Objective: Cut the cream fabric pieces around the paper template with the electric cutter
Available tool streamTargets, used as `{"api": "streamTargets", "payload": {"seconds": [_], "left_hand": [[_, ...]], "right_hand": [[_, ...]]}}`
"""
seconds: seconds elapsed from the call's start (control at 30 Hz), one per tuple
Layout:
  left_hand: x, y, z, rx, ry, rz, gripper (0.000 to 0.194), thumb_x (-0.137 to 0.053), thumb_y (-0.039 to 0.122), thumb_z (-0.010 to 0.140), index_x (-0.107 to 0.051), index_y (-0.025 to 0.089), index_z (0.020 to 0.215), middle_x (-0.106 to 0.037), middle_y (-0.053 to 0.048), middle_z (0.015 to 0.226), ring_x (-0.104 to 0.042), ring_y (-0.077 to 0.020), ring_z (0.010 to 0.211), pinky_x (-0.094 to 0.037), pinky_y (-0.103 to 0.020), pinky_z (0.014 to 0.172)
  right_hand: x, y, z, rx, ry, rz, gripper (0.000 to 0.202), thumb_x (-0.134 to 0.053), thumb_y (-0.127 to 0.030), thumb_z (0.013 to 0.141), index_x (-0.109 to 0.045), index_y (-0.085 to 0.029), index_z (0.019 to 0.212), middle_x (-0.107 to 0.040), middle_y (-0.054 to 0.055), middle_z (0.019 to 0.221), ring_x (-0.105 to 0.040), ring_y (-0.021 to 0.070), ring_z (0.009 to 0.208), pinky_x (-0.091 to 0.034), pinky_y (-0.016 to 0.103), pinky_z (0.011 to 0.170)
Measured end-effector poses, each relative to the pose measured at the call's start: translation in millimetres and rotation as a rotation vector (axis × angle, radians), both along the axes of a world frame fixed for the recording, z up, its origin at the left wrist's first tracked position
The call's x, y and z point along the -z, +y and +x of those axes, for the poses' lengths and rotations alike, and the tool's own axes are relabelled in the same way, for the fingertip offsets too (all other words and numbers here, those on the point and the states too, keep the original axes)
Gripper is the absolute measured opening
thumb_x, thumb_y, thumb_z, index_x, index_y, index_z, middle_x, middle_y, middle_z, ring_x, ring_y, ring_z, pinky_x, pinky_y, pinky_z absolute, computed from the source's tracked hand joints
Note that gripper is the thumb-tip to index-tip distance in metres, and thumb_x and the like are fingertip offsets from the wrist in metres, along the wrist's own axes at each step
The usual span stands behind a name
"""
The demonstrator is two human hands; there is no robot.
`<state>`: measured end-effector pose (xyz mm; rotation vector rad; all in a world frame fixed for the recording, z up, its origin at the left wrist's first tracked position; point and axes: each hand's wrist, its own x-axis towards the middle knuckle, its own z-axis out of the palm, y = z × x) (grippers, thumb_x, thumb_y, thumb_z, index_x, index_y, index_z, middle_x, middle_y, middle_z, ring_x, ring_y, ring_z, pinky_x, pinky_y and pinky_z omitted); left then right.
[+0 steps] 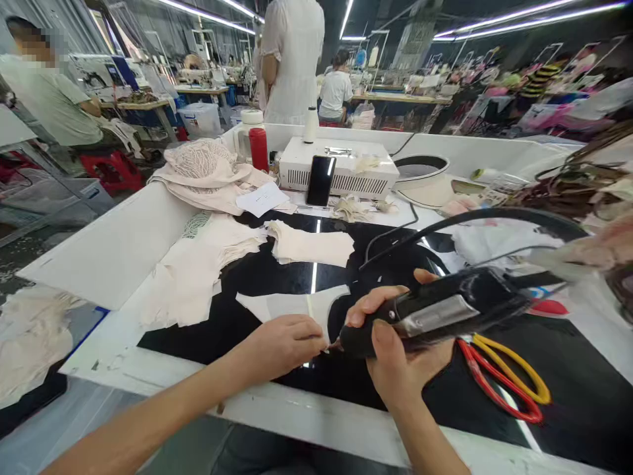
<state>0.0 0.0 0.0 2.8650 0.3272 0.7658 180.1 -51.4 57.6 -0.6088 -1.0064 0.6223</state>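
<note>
My left hand (291, 344) has its fingers pinched on the lower right corner of a cream fabric piece (281, 305), which lies on the black glossy work surface (346, 389). My right hand (405, 356) is wrapped around a black corded hand tool (435, 307) with a silver metal plate on its side. The tool's tip points left, close to my left fingertips and the fabric corner; whether it touches the cloth I cannot tell. A thick black cable (494, 214) arches above the tool.
Cream fabric stacks (311, 245) lie behind and left (182, 284). Red and yellow loop handles (509, 379) lie right of my right hand. A phone (321, 181) leans on a white vented box (341, 165), near a red bottle (258, 149). Other people stand and sit beyond the table.
</note>
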Motion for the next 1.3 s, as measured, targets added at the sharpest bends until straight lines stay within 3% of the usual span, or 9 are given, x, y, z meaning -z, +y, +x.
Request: {"api": "streamTargets", "payload": {"seconds": [0.27,0.67,0.87,1.07,1.3], "left_hand": [[-3.6,-2.1,-4.8,-0.022,0.016,-0.025,0.021,-0.053,0.022,0.112,-0.065,0.013,0.127,-0.074,-0.010,0.123,-0.071,-0.0206,0.116,-0.059,-0.037,0.111],[-12.0,-15.5,-20.5,0.021,0.097,-0.056,0.021,-0.060,0.021,0.110,-0.067,0.013,0.128,-0.078,-0.008,0.117,-0.071,-0.0187,0.116,-0.057,-0.034,0.113],[-27.5,-27.0,-25.2,0.049,0.120,-0.054,0.020,-0.052,0.023,0.114,-0.067,0.014,0.122,-0.078,-0.004,0.108,-0.073,-0.0160,0.104,-0.058,-0.031,0.107],[-33.1,-15.3,-2.1,0.004,0.069,0.002,0.020,-0.048,0.016,0.113,-0.066,0.013,0.121,-0.075,-0.007,0.110,-0.072,-0.0190,0.102,-0.061,-0.038,0.104],[-17.7,3.6,31.7,-0.025,0.079,0.121,0.017,-0.050,0.017,0.111,-0.064,0.014,0.120,-0.072,-0.006,0.106,-0.071,-0.0221,0.096,-0.063,-0.043,0.097]], "right_hand": [[-3.7,-2.7,-2.8,0.066,-0.032,-0.044,0.057,-0.081,-0.018,0.092,-0.053,-0.031,0.140,-0.071,-0.003,0.088,-0.068,0.0134,0.064,-0.060,0.030,0.061],[-12.2,-15.9,-2.4,0.006,-0.043,-0.047,0.054,-0.082,-0.028,0.094,-0.054,-0.031,0.140,-0.069,-0.003,0.087,-0.066,0.0134,0.060,-0.059,0.028,0.054],[-16.1,4.0,27.6,0.185,-0.032,-0.036,0.051,-0.084,-0.024,0.090,-0.059,-0.031,0.135,-0.071,-0.003,0.084,-0.067,0.0134,0.060,-0.060,0.030,0.059],[-7.1,21.2,41.9,0.252,-0.058,-0.023,0.051,-0.081,-0.017,0.088,-0.058,-0.031,0.131,-0.072,-0.005,0.086,-0.067,0.0125,0.060,-0.060,0.029,0.058],[-7.9,27.0,38.8,0.236,-0.073,-0.001,0.040,-0.077,-0.010,0.084,-0.054,-0.030,0.110,-0.072,-0.008,0.084,-0.066,0.0110,0.060,-0.060,0.026,0.058]]}}
